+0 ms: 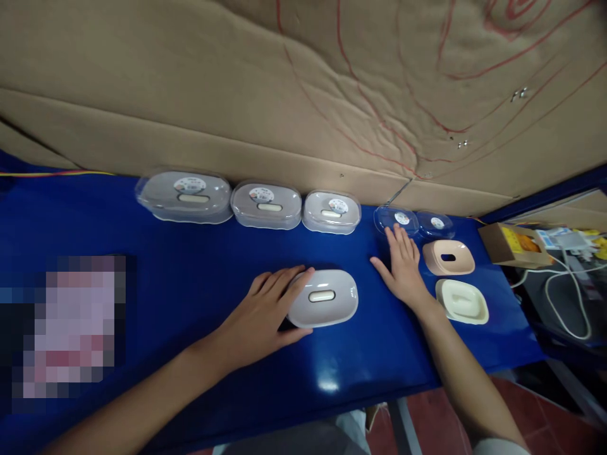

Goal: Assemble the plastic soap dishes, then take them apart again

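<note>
On the blue table, my left hand [270, 309] is wrapped round the left end of a light grey oval soap dish [341, 309], thumb in front and fingers behind. The dish has a pale slot-shaped piece in its middle. My right hand [401, 268] is open, fingers stretched out, its fingertips at the near edge of a clear plastic lid [386, 218] with a round label. Whether they touch the lid, I cannot tell. A second clear lid [439, 226] lies to its right. Beside my right wrist are a peach oval piece [459, 258] with a hole and a cream dish [462, 303].
Three grey dishes under clear lids, a left one [161, 196], a middle one [246, 202] and a right one [315, 212], line the cardboard wall [190, 82]. A cardboard box [502, 246] and white cables [552, 294] are at the right. Something pixelated [76, 316] lies at the left.
</note>
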### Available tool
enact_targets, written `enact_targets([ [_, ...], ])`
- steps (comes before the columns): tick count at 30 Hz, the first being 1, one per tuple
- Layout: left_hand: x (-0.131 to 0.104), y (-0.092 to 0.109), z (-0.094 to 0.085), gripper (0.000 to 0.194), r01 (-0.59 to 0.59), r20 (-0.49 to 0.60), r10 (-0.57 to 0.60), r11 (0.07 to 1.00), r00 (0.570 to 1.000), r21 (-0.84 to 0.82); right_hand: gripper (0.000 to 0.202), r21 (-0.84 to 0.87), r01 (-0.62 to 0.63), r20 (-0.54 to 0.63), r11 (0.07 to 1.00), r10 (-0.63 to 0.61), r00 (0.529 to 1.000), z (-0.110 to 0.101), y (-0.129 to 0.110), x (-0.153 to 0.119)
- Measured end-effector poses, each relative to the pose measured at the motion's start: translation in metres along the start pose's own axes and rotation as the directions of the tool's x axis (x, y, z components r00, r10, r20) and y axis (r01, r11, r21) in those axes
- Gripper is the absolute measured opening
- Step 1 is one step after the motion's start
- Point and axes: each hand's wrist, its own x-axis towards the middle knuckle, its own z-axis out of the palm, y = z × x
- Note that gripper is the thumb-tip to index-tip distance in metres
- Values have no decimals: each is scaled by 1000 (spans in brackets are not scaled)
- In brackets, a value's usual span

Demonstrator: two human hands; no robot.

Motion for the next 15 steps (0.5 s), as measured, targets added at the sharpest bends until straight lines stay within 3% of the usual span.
enact_targets([
  [3, -1, 0, 0, 95, -16, 0, 16, 999, 1000, 31, 73, -11, -49, -75, 999, 48, 996, -6, 8, 2],
  [6, -1, 0, 1, 98, -21, 1, 21, 998, 1000, 53, 79, 5, 7, -123, 1000, -7, 992, -20, 5, -4],
  [9, -1, 1, 0, 102, -25, 8, 24, 998, 1000, 59, 92, 61, 71, 71, 996, -75, 995, -31, 6, -12],
  [11, -1, 1, 0, 102, -22, 15, 21, 998, 1000, 53, 90, 123, 70, 226, 990, -97, 969, -32, 9, -16],
  [15, -2, 2, 0, 100, -10, 14, 9, 999, 1000, 33, 72, 127, -55, 247, 990, 22, 969, -31, 13, -19],
])
